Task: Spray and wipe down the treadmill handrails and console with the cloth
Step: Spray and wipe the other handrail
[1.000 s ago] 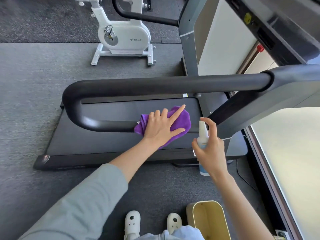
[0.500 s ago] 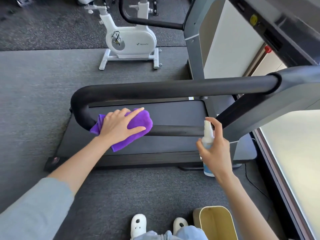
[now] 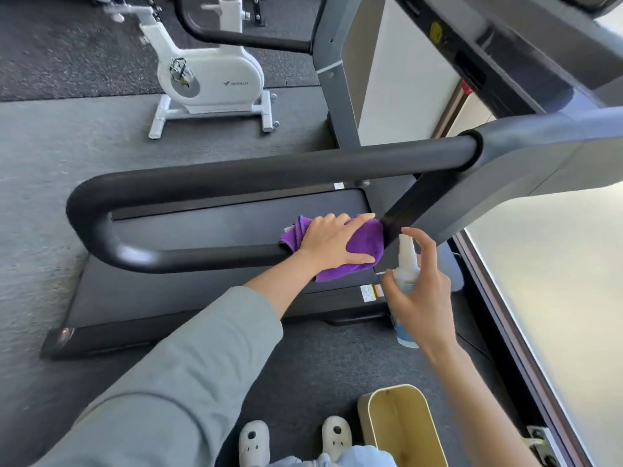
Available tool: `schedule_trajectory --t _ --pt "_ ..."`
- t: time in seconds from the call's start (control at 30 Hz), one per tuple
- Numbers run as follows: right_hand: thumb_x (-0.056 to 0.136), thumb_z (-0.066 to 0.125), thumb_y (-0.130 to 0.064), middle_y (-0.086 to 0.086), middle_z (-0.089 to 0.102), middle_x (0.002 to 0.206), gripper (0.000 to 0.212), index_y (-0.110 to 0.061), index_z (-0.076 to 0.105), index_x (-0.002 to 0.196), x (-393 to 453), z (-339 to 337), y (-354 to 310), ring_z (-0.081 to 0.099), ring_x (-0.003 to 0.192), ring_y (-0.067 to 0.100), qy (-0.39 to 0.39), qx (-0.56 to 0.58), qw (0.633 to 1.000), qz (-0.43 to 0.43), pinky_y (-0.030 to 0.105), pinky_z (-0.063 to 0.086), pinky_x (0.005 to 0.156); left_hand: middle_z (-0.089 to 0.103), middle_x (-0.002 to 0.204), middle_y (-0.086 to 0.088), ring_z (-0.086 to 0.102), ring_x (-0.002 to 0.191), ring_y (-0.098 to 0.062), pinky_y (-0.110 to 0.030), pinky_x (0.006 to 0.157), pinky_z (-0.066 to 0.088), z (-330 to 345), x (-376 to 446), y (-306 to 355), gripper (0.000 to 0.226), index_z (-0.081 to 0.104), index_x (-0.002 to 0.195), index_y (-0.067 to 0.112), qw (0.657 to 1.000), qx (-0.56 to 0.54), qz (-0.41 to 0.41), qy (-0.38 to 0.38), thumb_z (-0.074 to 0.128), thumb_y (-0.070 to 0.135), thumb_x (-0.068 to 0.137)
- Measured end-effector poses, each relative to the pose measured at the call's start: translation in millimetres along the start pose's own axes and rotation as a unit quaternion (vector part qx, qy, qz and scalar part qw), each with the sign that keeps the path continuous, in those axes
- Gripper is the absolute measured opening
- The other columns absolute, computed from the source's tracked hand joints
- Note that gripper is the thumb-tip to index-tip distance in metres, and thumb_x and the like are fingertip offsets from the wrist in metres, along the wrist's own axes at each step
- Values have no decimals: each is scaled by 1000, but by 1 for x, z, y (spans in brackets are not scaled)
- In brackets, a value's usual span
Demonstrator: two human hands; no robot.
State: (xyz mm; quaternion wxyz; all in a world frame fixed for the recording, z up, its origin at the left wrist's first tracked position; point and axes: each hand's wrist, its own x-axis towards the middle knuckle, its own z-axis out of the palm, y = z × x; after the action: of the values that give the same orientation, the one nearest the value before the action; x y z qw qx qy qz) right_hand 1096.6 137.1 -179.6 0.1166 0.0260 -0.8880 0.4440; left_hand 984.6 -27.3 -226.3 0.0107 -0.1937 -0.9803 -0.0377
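1. Dark grey rubber floor spreads beyond and to the left of the grip.
2. A white exercise bike stands well beyond the grip.
3. A bright window runs along the right.
4. A tan bin sits on the floor nearer than the grip.

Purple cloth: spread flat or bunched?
Bunched: the purple cloth sits crumpled under the left hand, draped over the lower handrail.
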Motion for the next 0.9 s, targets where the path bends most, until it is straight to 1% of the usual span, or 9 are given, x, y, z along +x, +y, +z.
schedule_trajectory --t 0.13,0.23,0.3,0.43,0.5,0.57,0.63,0.73,0.9 --pt "85 65 -1 -14 49 63 61 -32 43 133 2 5 -7 52 59 9 0 1 1000 -6 20 41 55 66 108 1 64 97 -23 -32 78 45 -9 -32 -33 84 44 137 36 998 -27 -59 27 44 87 71" --pt "85 63 -2 -9 49 61 61 -35 41 133 1 18 -17 50 52 15 -16 13 1000 -6 35 46 55 68 104 2 65 93 -22 -31 76 45 -19 -73 -72 90 50 134 33 994 5 -92 63 32 92 69" --pt "85 61 -3 -6 46 58 62 -37 41 132 0 29 -24 49 52 20 -30 20 999 -11 36 44 54 69 101 1 66 91 -23 -33 76 45 -29 -106 -103 95 53 131 30 989 21 -114 89 25 94 67" --pt "84 62 -3 -4 54 73 62 -37 41 131 -2 47 -33 51 61 16 -30 31 999 -22 18 39 53 69 90 -2 65 84 -28 -37 74 47 -41 -158 -146 93 60 123 26 974 50 -172 140 26 92 68" --pt "85 62 -3 -7 53 69 62 -39 41 131 -4 54 -32 51 60 13 -18 36 999 -6 16 38 51 68 88 -2 63 82 -29 -38 75 45 -40 -161 -145 89 61 121 27 966 64 -205 148 29 92 69" --pt "85 62 -4 -8 49 62 62 -40 41 131 -7 56 -29 49 55 14 -8 34 999 12 23 40 52 68 94 -2 61 85 -29 -39 78 43 -37 -151 -133 86 60 123 29 962 73 -225 133 31 91 70" --pt "86 63 -5 -8 47 60 60 -39 40 131 -9 56 -25 48 54 15 -1 29 999 23 31 42 53 68 102 -1 62 91 -28 -39 80 42 -33 -136 -120 84 56 127 32 968 77 -213 112 31 89 72" --pt "87 63 -6 -9 47 61 59 -39 40 131 -5 51 -19 50 56 15 18 25 999 34 30 40 53 68 106 0 63 94 -25 -36 79 44 -25 -109 -98 83 52 131 33 978 73 -174 90 28 89 73" --pt "87 64 -6 -1 52 65 60 -40 41 130 -4 25 -6 53 53 23 50 38 997 50 34 49 55 70 87 3 65 81 -25 -30 64 37 -13 -50 -55 78 55 125 34 986 42 -158 34 22 87 78"
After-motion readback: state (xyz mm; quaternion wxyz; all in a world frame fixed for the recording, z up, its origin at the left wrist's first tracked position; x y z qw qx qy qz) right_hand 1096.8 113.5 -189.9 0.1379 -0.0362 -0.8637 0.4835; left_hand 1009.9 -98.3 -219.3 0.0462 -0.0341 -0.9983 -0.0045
